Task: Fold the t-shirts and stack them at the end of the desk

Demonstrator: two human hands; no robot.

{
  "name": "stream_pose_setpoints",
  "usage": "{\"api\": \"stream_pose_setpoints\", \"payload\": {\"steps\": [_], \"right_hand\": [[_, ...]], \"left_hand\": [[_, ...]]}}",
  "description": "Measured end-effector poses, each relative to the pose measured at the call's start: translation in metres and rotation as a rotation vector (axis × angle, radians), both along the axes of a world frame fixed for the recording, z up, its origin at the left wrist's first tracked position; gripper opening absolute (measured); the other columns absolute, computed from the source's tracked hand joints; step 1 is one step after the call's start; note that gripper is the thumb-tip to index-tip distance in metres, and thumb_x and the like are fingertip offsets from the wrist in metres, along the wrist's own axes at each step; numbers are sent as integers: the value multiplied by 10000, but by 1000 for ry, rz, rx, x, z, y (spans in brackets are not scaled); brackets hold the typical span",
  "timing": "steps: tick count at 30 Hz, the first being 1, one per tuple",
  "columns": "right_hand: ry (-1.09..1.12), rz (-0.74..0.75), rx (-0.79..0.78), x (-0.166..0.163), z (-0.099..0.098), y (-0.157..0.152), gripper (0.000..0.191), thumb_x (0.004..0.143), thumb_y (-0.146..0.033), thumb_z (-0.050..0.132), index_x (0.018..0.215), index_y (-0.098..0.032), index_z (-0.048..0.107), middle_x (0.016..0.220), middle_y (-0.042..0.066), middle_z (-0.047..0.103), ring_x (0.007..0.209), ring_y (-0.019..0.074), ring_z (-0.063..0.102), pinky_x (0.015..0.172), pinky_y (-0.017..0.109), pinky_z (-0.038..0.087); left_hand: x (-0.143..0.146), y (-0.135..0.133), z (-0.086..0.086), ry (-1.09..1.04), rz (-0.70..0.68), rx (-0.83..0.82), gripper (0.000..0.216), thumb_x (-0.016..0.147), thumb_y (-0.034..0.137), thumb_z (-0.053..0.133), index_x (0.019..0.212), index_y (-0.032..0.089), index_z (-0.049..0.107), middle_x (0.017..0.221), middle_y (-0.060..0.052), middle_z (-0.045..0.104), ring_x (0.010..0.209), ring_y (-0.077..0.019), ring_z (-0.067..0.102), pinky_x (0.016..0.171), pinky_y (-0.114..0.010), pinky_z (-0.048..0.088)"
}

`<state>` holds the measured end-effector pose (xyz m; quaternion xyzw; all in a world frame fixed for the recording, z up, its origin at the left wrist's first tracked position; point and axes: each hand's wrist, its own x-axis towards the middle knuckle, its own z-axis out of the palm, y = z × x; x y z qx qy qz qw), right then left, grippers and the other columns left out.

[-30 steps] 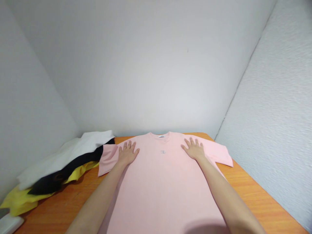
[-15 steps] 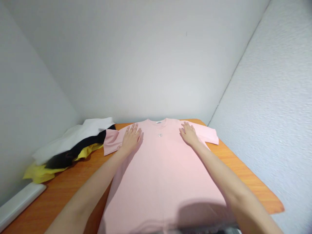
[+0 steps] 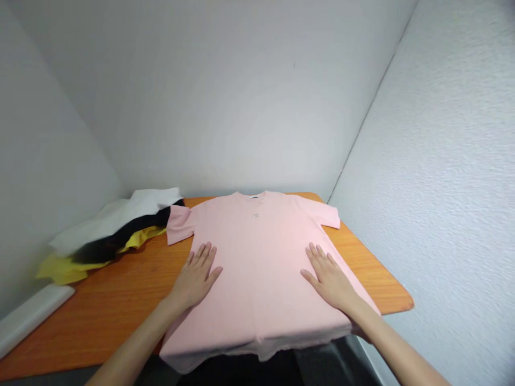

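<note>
While the left hand (image 3: 195, 279) and the right hand (image 3: 328, 279) press flat, a pink T-shirt (image 3: 261, 273) spreads across the wood-grained counter (image 3: 132, 295)

Because the shirt lies face up, with its collar (image 3: 263, 196) at twelve o'clock toward the back wall (image 3: 225, 107), its small chest emblem (image 3: 256, 216) is in plain sight. Taking the shirt's middle as the dial's centre, the left hand rests at nine o'clock and the right at three, each near a side edge. Both are palm down, fingers extended and thumbs spread inward, with nothing gripped; so broad a contact probably keeps the cloth smooth without bunching it. The hem (image 3: 259, 343), at six, droops past the counter's near edge, presumably since nothing supports it there.

The sleeves reach out at ten and two. The ten o'clock one meets a pile of cloth in view, though whether it overlaps or merely abuts cannot be told. That pile stacks white cloth (image 3: 116, 217) over black cloth (image 3: 124, 233) over yellow cloth (image 3: 60, 268), perhaps set aside against the wall to leave the shirt room. Between eight and nine lies a long white object (image 3: 36, 311), cut off by the view and not identifiable.
</note>
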<state>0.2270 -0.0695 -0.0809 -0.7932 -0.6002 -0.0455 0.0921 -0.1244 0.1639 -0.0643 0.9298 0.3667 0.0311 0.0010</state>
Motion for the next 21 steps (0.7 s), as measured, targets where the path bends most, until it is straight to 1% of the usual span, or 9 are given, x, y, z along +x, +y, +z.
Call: {"api": "stream_pose_setpoints", "payload": {"steps": [5, 8, 11, 13, 16, 18, 21], "right_hand": [[-21, -34, 23, 2, -2, -7, 740, 946, -638, 272, 1531, -189, 208, 1568, 68, 183, 1447, 260, 147, 1179, 490, 167], [-30, -35, 20, 3, -3, -9, 731, 946, -635, 277, 1531, -202, 211, 1566, 61, 191, 1447, 259, 149, 1179, 492, 169], [-23, -28, 6, 2, 4, -10, 732, 949, -627, 280, 1529, -186, 217, 1568, 73, 180, 1447, 272, 135, 1174, 502, 178], [-24, -36, 8, -2, 13, -14, 745, 948, -624, 291, 1527, -160, 226, 1572, 88, 156, 1450, 287, 104, 1174, 512, 171], [-23, -41, 15, -11, 23, -25, 752, 947, -612, 315, 1534, -157, 193, 1576, 86, 137, 1452, 288, 83, 1178, 511, 165], [-13, -38, 11, -15, 22, -35, 756, 946, -606, 323, 1543, -177, 144, 1576, 77, 140, 1451, 281, 102, 1174, 504, 191], [-25, -53, 6, -14, 9, -49, 765, 941, -615, 333, 1545, -199, 115, 1575, 73, 148, 1447, 289, 135, 1157, 527, 222]], "left_hand": [[3, 0, -1, -27, -35, 18, 697, 961, 550, 257, 1507, 117, 266, 1571, -99, 178, 1468, -233, 133, 1194, -452, 155], [3, 1, -2, -44, -43, 18, 685, 960, 546, 272, 1508, 134, 269, 1570, -98, 193, 1467, -233, 143, 1194, -448, 154], [3, -4, 4, -49, -25, 16, 654, 960, 528, 288, 1500, 160, 301, 1569, -86, 217, 1466, -235, 151, 1196, -449, 146], [3, -14, 11, -61, -14, 39, 632, 960, 519, 291, 1491, 177, 326, 1571, -72, 224, 1469, -243, 134, 1199, -463, 128], [1, -41, 20, -81, -50, 56, 610, 963, 519, 282, 1496, 225, 318, 1581, -33, 199, 1473, -240, 114, 1201, -481, 122], [-2, -62, 20, -79, -87, 37, 611, 966, 518, 274, 1511, 241, 276, 1584, -23, 179, 1471, -228, 129, 1197, -469, 159], [-8, -85, 11, -86, -89, 48, 639, 963, 525, 300, 1523, 226, 226, 1582, -50, 181, 1466, -243, 162, 1177, -480, 207]]}}
